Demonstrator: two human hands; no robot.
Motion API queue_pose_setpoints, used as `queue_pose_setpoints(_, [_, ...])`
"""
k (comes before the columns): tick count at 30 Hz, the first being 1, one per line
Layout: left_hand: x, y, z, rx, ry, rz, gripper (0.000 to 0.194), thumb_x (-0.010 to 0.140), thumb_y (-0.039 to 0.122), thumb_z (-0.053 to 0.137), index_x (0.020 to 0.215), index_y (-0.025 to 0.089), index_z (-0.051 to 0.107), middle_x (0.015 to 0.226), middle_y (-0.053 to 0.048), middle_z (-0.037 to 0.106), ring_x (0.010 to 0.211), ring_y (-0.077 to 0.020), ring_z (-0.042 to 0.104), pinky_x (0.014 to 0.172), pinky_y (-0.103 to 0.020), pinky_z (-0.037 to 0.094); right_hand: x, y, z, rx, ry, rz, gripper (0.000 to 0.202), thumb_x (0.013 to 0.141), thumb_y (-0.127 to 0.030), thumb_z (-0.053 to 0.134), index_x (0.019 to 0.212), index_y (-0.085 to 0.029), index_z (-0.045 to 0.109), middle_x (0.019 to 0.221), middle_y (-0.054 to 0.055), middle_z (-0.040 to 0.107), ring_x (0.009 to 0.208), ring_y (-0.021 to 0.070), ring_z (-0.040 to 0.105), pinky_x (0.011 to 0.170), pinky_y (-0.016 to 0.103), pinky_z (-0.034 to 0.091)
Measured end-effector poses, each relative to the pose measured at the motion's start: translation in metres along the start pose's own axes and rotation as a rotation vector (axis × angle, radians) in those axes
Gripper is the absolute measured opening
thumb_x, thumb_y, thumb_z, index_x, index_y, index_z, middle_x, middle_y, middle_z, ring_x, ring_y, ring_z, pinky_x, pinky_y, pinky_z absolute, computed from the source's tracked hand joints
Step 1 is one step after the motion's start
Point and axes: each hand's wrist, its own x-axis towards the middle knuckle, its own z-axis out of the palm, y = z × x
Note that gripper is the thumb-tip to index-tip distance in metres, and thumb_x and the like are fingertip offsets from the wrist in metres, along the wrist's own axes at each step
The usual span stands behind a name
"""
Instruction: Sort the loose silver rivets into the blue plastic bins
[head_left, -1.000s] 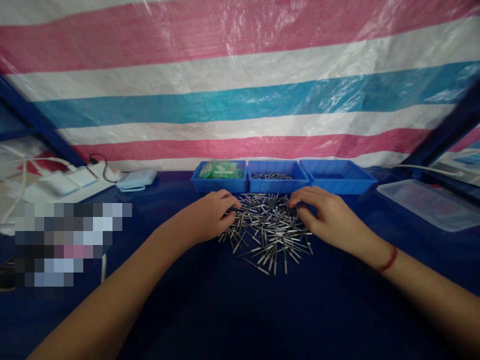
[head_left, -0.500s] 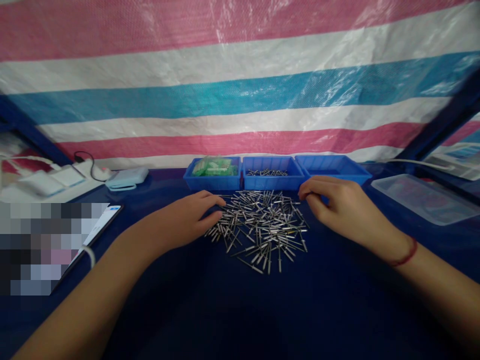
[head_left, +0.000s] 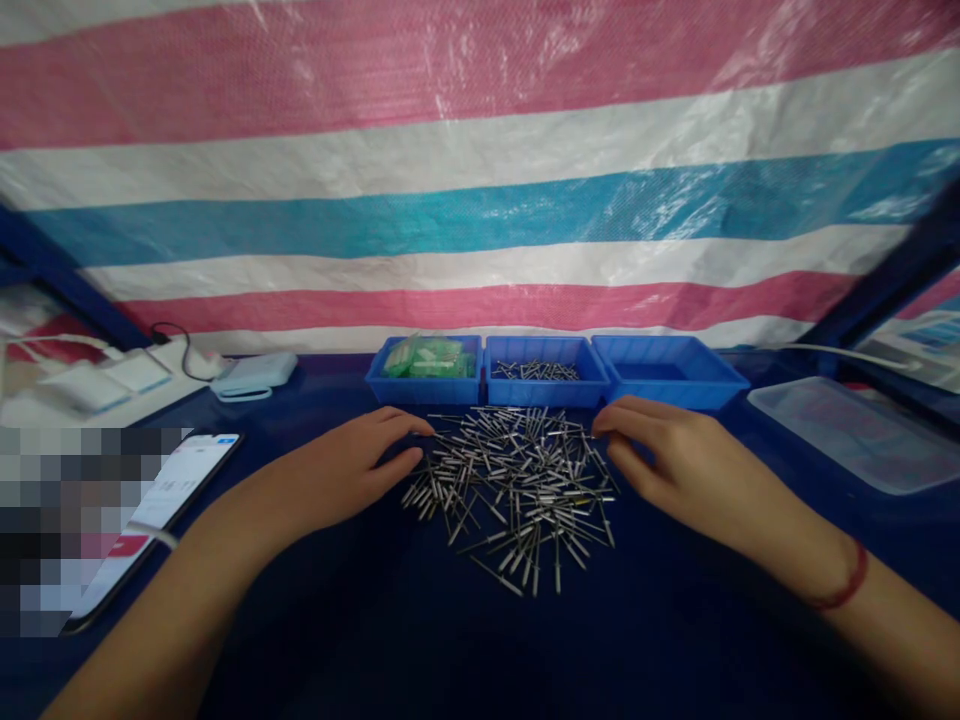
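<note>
A loose heap of silvery pop rivets [head_left: 517, 490] lies spread on the dark blue tabletop. At the heap's left edge is my left hand [head_left: 360, 460], palm down, thumb and fingers apart, with nothing seen in it. My right hand [head_left: 667, 455] rests at the right edge, its fingers bent and its thumb a little apart from them. No rivet shows in its grasp. Behind the heap stand three blue bins: the left bin [head_left: 425, 392] holds green plastic packets [head_left: 429, 357], the middle bin [head_left: 547, 391] holds more rivets, and the right bin [head_left: 671, 362] shows a bare floor.
A clear plastic lid [head_left: 855, 435] lies at the right. On the left are a phone [head_left: 150, 540], partly blurred out, a light blue case [head_left: 257, 375] and a power strip with plugs [head_left: 127, 380]. A striped plastic sheet [head_left: 480, 220] hangs behind the bins.
The whole view has tilted slightly, so the bins and heap sit lower. My left hand has drawn slightly left from the rivets; my right hand's fingers have shifted slightly at the heap's edge.
</note>
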Motion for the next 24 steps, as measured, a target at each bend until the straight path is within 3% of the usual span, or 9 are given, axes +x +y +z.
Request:
queue_pose_setpoints(9, [0.003,-0.015,-0.001,-0.020,-0.065,-0.087,0.034,0.088,0.038,0.041,0.116,0.024,0.055,0.114,-0.003,0.061,0.103,-0.0203,0.057,0.092,-0.035,0.043,-0.001,-0.002,0.015,-0.007,-0.082,-0.068,0.026,0.090,-0.032,0.038,0.091,-0.020,0.061,0.091,0.007,0.063,0.081,0.0209,0.062,0.073,0.039,0.051])
queue_pose_setpoints(17, [0.004,-0.016,0.000,0.010,-0.080,-0.087,0.026,0.082,0.022,0.039,0.099,0.020,0.059,0.100,-0.004,0.062,0.093,-0.0200,0.057,0.086,-0.034,0.043,-0.002,-0.006,0.025,-0.001,-0.061,-0.181,0.038,0.080,-0.045,0.055,0.107,-0.020,0.061,0.110,0.009,0.062,0.101,0.0249,0.059,0.087,0.042,0.049])
queue_pose_setpoints(24, [0.005,-0.009,0.000,0.042,-0.121,-0.100,0.024,0.079,0.017,0.038,0.090,0.017,0.059,0.095,-0.006,0.057,0.087,-0.0195,0.055,0.083,-0.034,0.043,-0.004,-0.015,0.036,0.038,-0.088,-0.232,0.070,0.072,-0.049,0.061,0.134,-0.023,0.040,0.140,0.010,0.041,0.129,0.0307,0.035,0.100,0.051,0.038])
